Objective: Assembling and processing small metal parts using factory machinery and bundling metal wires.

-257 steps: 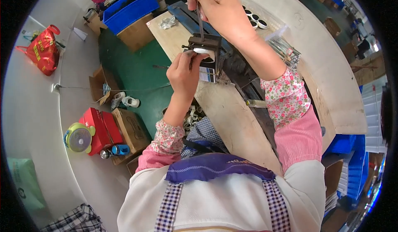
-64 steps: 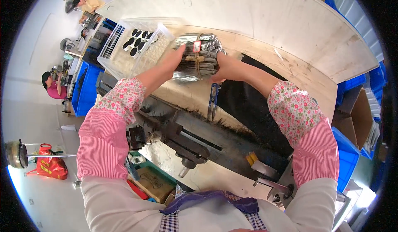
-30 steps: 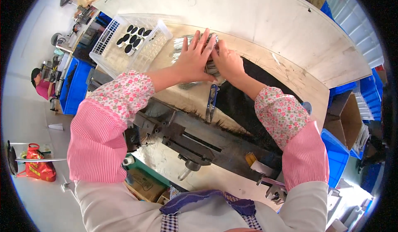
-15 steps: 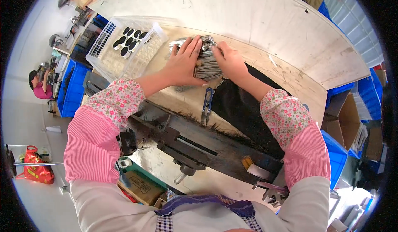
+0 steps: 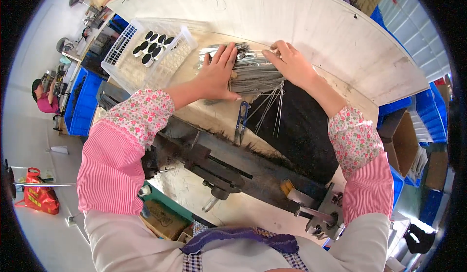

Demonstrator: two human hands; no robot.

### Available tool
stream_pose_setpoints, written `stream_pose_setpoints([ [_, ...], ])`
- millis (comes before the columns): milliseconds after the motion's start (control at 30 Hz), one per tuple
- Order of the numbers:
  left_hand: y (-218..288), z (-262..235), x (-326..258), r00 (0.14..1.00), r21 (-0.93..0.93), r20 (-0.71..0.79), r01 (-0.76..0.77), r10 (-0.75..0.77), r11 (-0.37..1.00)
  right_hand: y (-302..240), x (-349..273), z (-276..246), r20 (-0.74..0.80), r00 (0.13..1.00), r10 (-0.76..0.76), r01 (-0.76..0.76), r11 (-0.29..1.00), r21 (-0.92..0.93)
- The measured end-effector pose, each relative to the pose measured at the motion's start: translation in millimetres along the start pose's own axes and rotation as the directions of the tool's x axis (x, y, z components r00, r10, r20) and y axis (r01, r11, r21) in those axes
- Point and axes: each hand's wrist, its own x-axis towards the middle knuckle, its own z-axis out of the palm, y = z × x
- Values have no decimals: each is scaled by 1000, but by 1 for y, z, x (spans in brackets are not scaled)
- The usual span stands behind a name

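A bundle of thin grey wire-like strands (image 5: 255, 79) lies on the wooden bench, with shiny metallic pieces at its far edge. My left hand (image 5: 219, 75) rests flat over its left part, fingers and thumb spread. At the bundle's far right end is my right hand (image 5: 292, 63), its fingers bent and drawn together; what lies between the fingertips is too small to make out. Several loose strands (image 5: 275, 107) fan out from the bundle over a black cloth (image 5: 299, 131). Blue-handled thread snips (image 5: 242, 118) lie just in front of the bundle.
A clear plastic basket (image 5: 114, 70) with black-topped white cylinders (image 5: 151, 48) stands at the left. A pale board (image 5: 311, 28) walls off the back. Dark metal machine parts (image 5: 219, 170) cross the bench's near side. Blue bins (image 5: 85, 101) and a cardboard box (image 5: 404, 136) flank it.
My right hand has moved to the right, away from my left hand, uncovering the bundle's right end and the loose strands on the black cloth. The left hand stays in place.
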Motion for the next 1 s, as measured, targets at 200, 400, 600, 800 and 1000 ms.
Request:
stream_pose_setpoints([
  [200, -2, -2, 0, 1000, -1, 3, 8, -8, 1000, -27, 4, 7, 148, 981, 128, -94, 971, -222],
  [400, 12, -40, 14, 958, 135, 268, 69, -104, 988, -12, 9, 22, 61, 989, 137, -130, 986, -109],
  [600, 54, -55, 35, 981, -3, -75, -177, 176, 984, 12, 10, 22, 46, 974, 220, -222, 974, 40],
  [800, 51, -52, 53, 982, -172, -2, -187, 190, 967, 29, -41, -32, 605, 743, 286, -641, 565, 520],
  [1000, 35, -44, 63, 977, -111, 135, -149, 163, 983, 18, -50, -5, 753, 616, 233, -738, 503, 449],
])
